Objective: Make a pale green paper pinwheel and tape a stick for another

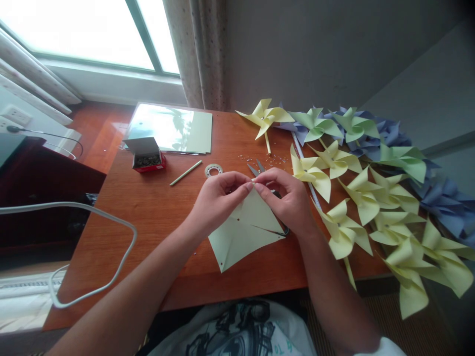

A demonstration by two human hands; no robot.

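A pale yellow paper square with diagonal cuts lies on the wooden table in front of me. My left hand and my right hand meet above its far corner, fingertips pinched together on that corner. What else sits between the fingertips is too small to make out. Scissors lie partly hidden behind my right hand.
Many finished yellow, green and blue paper pinwheels fill the table's right side. A small open box, a loose stick, a tape roll and a stack of sheets lie further back. A white cable loops at left.
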